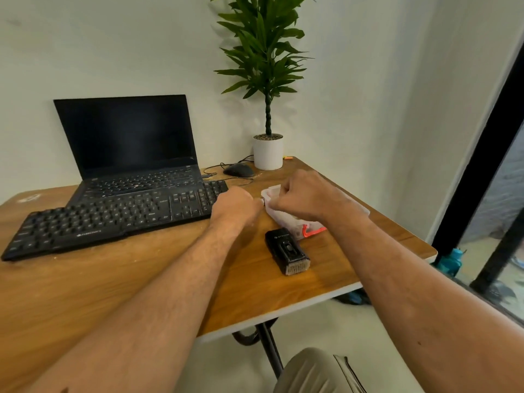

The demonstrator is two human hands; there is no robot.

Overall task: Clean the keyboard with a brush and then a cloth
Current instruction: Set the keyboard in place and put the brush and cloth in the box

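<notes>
1. Both hands work at a clear plastic packet [286, 219] lying on the surface [141, 279], right of the keyboard [113, 219].
2. Left hand [235, 207] has its fingers curled, tips at the packet's near-left end; looks like it pinches something small there, can't tell exactly what.
3. Right hand [300, 197] is fisted over the packet's top, fingers curled down on the plastic, gripping it.
4. Brush [287, 251], a black block with pale bristles at the near end, lies flat on the surface just beside the packet, untouched by either hand.
5. Cloth not visible as such; probably inside the packet, can't confirm.
6. Keyboard sits in front of an open laptop [127, 143], angled, its far right corner close to the left hand.
7. Handling guess: brush is light, rigid, easy to take by the black body, bristles clear. Packet is thin, crinkly, slippery; needs one hand to hold it and one to pull.
8. Keyboard looks light and may slide under brushing; steady it by the front edge.
9. Mouse [238, 170] and potted plant [268, 151] at the far corner, well apart from the work.
</notes>
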